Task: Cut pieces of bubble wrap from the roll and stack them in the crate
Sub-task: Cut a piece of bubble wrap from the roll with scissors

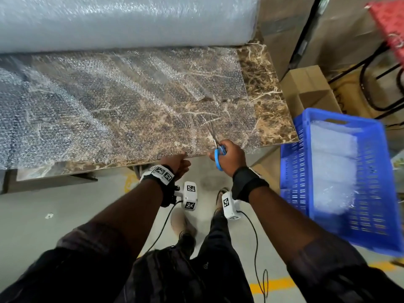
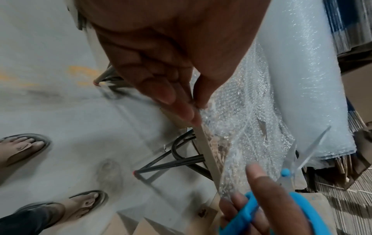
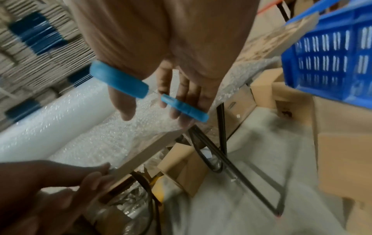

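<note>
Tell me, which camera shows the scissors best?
The left wrist view: the scissors show open blades, pivot and blue handles in the right hand. The head view gives them small, over the bubble wrap. The right wrist view shows only handles.

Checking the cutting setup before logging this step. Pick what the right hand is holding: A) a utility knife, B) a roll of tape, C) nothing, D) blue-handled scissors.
D: the right hand has its fingers through the blue loops of the scissors, whose blades point across the bubble wrap spread on the table.
</note>
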Tool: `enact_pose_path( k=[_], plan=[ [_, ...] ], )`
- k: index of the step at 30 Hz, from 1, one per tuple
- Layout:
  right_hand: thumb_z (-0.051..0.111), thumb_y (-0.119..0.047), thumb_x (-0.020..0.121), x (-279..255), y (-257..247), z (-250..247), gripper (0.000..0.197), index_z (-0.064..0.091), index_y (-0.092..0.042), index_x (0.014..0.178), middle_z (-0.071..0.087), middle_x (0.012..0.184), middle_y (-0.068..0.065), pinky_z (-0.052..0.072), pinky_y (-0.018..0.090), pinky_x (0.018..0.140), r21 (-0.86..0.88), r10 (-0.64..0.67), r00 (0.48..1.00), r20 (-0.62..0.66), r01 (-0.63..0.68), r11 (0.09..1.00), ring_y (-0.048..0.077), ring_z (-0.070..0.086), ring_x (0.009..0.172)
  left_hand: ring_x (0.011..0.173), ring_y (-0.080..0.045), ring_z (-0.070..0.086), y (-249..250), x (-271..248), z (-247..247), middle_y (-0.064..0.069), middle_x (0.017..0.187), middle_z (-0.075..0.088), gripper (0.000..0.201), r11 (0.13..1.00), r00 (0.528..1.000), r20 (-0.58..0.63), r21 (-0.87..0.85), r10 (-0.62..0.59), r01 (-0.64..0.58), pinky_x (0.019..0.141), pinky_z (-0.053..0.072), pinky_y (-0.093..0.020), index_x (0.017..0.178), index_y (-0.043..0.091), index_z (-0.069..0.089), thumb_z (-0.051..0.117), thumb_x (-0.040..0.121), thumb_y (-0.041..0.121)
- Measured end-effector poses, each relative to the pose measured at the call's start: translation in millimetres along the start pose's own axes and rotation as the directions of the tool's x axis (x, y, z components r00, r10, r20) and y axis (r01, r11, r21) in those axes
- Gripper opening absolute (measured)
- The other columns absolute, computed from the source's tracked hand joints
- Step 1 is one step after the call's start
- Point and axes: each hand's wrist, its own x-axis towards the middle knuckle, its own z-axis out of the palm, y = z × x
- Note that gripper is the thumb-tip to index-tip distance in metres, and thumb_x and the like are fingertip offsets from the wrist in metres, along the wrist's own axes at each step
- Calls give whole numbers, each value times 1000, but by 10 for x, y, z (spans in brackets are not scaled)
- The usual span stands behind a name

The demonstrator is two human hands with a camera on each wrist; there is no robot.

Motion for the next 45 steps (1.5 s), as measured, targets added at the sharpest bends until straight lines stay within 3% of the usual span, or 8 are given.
enact_pose_path(
  k=[7, 17, 20, 24, 29, 34, 38, 45],
  plan=[
    [69, -24, 84, 25, 141, -102, 42, 58, -12, 123, 54, 115, 19, 46, 40, 86, -306, 33, 993, -117, -68, 950, 38, 53, 106, 38, 0, 57, -53, 56, 64, 11, 50, 64, 27, 987, 1000, 3, -161, -4, 4, 35, 32, -11, 77, 14, 60, 53, 99, 28],
    [72, -36, 85, 145, 235, -301, 49, 54, -10, 123, 52, 118, 22, 45, 41, 88, -281, 137, 955, -263, -212, 936, 41, 52, 111, 51, -11, 61, -96, 59, 45, 2, 72, 70, 28, 981, 999, 17, -187, -43, 45, 38, 37, -16, 86, 18, 65, 59, 94, 44],
    [75, -38, 82, 128, 200, -361, 48, 58, -10, 119, 58, 113, 19, 46, 39, 84, -222, 65, 954, -291, -134, 966, 37, 55, 106, 40, -5, 56, -61, 139, 53, 6, 56, 66, 34, 984, 996, 70, -169, -49, 60, 39, 35, -15, 75, 16, 60, 59, 94, 44],
    [79, -55, 74, -11, 120, -318, 50, 62, -12, 94, 65, 86, 5, 53, 32, 71, 96, 84, 994, 73, -91, 991, 22, 63, 79, 36, -2, 46, -51, 153, 52, 11, 47, 55, 30, 989, 994, 106, -142, -23, 38, 32, 26, -14, 73, 18, 60, 56, 96, 37],
    [71, -33, 88, -364, -15, -171, 26, 60, -9, 87, 59, 78, 10, 55, 30, 63, 337, 87, 768, 635, -376, 863, 21, 62, 66, 35, -2, 44, -117, 136, 34, 11, 50, 59, 23, 993, 999, 42, -119, -15, 20, 32, 24, -12, 72, 19, 63, 62, 92, 31],
    [66, -42, 89, -602, 74, -1, 35, 59, -8, 89, 60, 76, 10, 55, 30, 64, 271, 101, 669, 736, -428, 862, 21, 63, 67, 39, -6, 45, -178, 143, -33, 10, 54, 60, 20, 994, 999, 27, -106, -20, 22, 37, 26, -12, 72, 19, 63, 63, 88, 30],
    [76, -58, 69, -637, 160, 143, 62, 59, -5, 94, 59, 80, 15, 55, 38, 71, 324, 129, 699, 704, -478, 816, 27, 60, 70, 36, -5, 32, -172, 174, -96, 11, 45, 42, 41, 999, 996, 81, -38, -35, 38, 37, 19, -15, 62, 23, 57, 56, 92, 51],
    [77, -53, 71, -605, 100, 224, 61, 54, -3, 96, 56, 75, 17, 52, 32, 59, 397, 120, 728, 675, -495, 773, 27, 57, 63, 32, 0, 32, -46, 287, -142, 14, 45, 44, 31, 995, 985, 155, -41, -79, 87, 36, 20, -7, 65, 25, 54, 57, 94, 35]
  ],
)
